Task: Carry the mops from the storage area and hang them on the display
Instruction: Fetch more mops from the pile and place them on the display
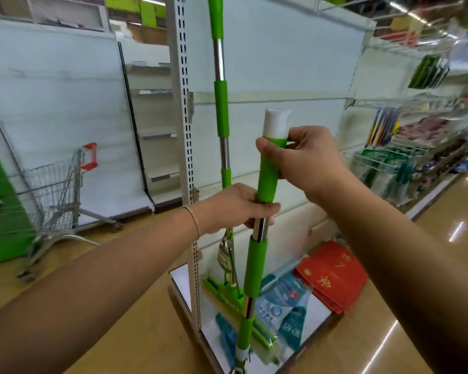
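Shop aisle, wire trolley (57, 195), both hands' fingers clamped on green mop (265, 174), left hand (233, 209), right hand (308, 160)

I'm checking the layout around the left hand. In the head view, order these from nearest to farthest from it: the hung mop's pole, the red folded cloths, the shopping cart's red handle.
From the left hand:
1. Hung mop's pole, just behind the hand, slightly to its left.
2. Red folded cloths, lower right on the base shelf.
3. Shopping cart's red handle, far left.
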Demonstrator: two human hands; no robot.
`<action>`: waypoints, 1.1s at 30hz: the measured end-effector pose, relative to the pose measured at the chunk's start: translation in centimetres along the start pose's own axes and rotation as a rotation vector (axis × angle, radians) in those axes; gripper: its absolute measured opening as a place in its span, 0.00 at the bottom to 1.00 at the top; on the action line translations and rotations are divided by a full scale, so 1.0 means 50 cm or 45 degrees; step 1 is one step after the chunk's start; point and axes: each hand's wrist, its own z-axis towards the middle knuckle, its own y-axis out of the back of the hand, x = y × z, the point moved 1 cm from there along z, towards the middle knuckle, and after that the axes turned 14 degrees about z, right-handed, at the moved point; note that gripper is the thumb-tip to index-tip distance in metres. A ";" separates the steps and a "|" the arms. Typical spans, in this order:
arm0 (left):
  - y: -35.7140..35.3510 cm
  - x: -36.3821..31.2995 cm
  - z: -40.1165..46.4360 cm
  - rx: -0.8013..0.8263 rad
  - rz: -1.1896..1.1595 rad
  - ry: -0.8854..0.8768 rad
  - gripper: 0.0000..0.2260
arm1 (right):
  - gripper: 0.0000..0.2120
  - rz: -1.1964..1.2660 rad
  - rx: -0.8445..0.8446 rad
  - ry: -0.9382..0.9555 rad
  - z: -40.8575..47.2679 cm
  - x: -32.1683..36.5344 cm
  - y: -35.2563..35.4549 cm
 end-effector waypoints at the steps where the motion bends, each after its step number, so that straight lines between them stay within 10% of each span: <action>1: 0.014 -0.004 -0.003 -0.046 0.012 -0.019 0.14 | 0.10 0.007 0.007 0.017 0.007 0.010 -0.010; 33: 0.247 -0.233 0.175 -0.630 -0.098 -0.015 0.07 | 0.28 0.249 0.180 0.374 0.383 0.158 0.023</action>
